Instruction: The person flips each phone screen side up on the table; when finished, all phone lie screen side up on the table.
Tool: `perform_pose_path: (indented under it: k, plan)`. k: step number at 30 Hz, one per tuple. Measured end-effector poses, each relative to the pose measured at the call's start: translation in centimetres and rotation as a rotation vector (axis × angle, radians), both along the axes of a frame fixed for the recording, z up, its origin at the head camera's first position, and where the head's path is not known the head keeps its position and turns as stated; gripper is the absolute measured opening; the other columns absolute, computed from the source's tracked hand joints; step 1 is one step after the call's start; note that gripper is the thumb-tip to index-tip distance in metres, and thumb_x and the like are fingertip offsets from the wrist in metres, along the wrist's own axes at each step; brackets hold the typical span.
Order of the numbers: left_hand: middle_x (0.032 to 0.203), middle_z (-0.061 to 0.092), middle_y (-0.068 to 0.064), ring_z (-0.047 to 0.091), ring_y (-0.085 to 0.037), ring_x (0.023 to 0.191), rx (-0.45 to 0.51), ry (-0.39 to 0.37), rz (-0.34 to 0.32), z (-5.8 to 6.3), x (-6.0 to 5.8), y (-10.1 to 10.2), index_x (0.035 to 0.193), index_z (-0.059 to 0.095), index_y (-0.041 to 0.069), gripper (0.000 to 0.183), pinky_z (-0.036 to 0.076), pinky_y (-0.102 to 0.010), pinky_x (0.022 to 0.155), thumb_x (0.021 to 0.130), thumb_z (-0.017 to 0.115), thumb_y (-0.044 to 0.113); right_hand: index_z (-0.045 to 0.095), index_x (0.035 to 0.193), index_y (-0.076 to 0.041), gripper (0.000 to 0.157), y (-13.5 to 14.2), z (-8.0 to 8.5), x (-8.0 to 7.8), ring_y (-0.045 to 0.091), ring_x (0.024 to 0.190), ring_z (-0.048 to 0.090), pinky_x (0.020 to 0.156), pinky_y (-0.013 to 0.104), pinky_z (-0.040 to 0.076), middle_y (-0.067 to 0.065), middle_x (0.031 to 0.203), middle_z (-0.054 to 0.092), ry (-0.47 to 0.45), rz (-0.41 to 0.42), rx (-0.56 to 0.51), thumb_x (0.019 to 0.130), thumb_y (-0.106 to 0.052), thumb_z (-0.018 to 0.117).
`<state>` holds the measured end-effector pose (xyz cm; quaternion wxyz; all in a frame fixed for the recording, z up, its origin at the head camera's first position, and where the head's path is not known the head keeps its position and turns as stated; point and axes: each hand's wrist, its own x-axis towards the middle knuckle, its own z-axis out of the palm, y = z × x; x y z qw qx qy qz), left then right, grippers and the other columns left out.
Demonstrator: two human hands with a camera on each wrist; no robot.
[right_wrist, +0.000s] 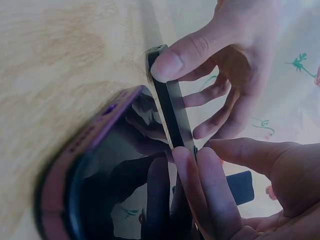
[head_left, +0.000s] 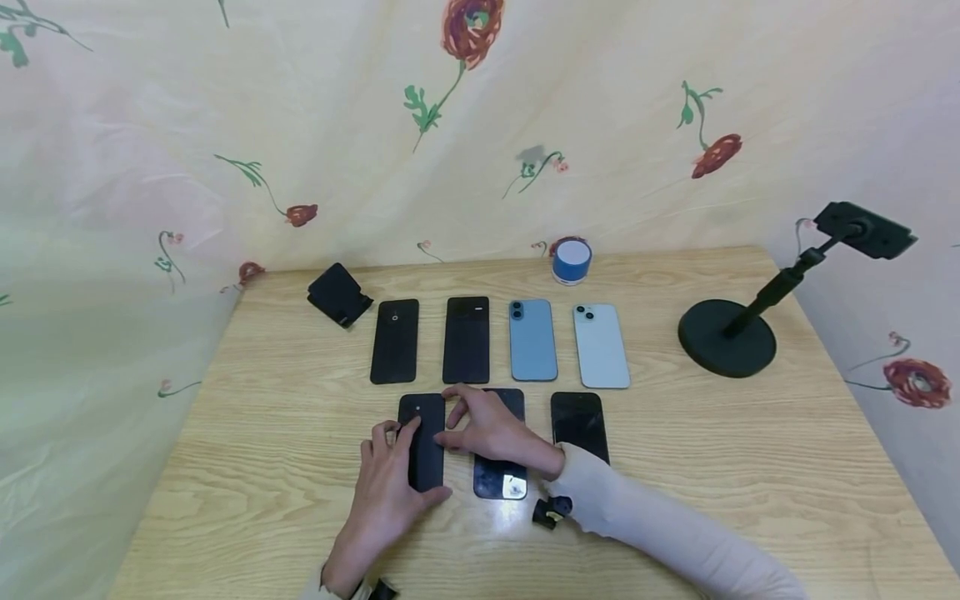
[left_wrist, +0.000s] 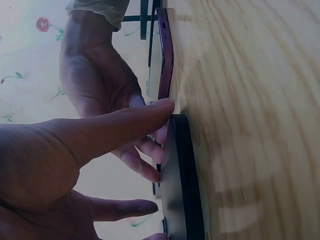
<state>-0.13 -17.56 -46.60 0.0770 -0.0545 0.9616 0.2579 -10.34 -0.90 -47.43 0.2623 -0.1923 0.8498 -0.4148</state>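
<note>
A black smartphone (head_left: 428,458) lies back up in the front row on the wooden table. My left hand (head_left: 386,483) grips it, thumb at its near right corner and fingers over the far left part. From the other side my right hand (head_left: 491,429) touches its right edge with extended fingers. The right wrist view shows these fingertips (right_wrist: 186,157) against the phone's side, facing the left thumb. Right beside it lies a glossy dark smartphone (head_left: 491,479) with a purple frame (right_wrist: 52,210), partly under my right hand. Another dark smartphone (head_left: 579,421) is partly covered by my right sleeve.
Behind stand several phones in a row: two black (head_left: 394,346) (head_left: 466,346), a blue one (head_left: 533,342) and a pale one (head_left: 602,350). A folded black stand (head_left: 337,294) lies at back left. A blue-and-white roll (head_left: 572,262) and a black round-based stand (head_left: 727,340) are farther right.
</note>
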Motion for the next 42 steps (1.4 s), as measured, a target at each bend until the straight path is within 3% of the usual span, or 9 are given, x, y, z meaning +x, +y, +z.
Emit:
perform_pose_path:
  k: [6,12,20,32,42]
  plan:
    - [0.152,0.037,-0.026,0.044,-0.045,0.124,-0.030,-0.045,-0.010,0.0,0.0,0.3,0.148,0.055,0.009,0.097,0.052,-0.053,0.090,0.067,0.099,0.039,0.053,0.147,-0.006,0.066,-0.1,-0.1,0.0,0.004,0.067,0.070,0.095,0.038,0.055,-0.001,0.099,0.077,-0.018,-0.004,-0.018,0.090,-0.026,0.082]
    - [0.152,0.037,-0.028,0.044,-0.048,0.125,-0.033,-0.047,-0.017,0.2,0.1,0.3,0.147,0.057,0.011,0.093,0.053,-0.055,0.087,0.068,0.098,0.037,0.054,0.146,-0.004,0.066,-0.2,-0.2,0.0,0.004,0.066,0.069,0.092,0.036,0.055,-0.001,0.098,0.076,-0.001,-0.013,-0.031,0.090,-0.024,0.082]
    - [0.151,0.037,-0.030,0.044,-0.049,0.123,-0.032,-0.056,-0.022,0.4,-0.2,0.4,0.148,0.058,0.011,0.091,0.051,-0.056,0.090,0.069,0.097,0.033,0.054,0.146,-0.004,0.066,-0.4,-0.4,0.2,0.003,0.065,0.070,0.100,0.042,0.055,0.000,0.099,0.077,0.005,-0.032,-0.042,0.090,-0.022,0.082]
    - [0.151,0.035,-0.034,0.042,-0.052,0.122,-0.027,-0.081,-0.019,0.7,-0.3,1.0,0.148,0.057,0.008,0.087,0.051,-0.059,0.079,0.071,0.095,0.025,0.056,0.145,-0.004,0.065,-0.2,-0.5,0.2,0.003,0.068,0.068,0.093,0.037,0.054,0.001,0.100,0.078,0.025,-0.029,-0.035,0.089,-0.023,0.083]
    - [0.153,0.035,-0.033,0.042,-0.052,0.124,-0.013,-0.095,-0.015,0.8,-0.3,0.9,0.150,0.055,0.009,0.088,0.052,-0.062,0.082,0.072,0.094,0.024,0.054,0.148,-0.009,0.067,-0.2,-0.2,0.5,0.004,0.067,0.069,0.087,0.032,0.054,0.003,0.108,0.075,-0.025,-0.048,-0.032,0.090,-0.024,0.083]
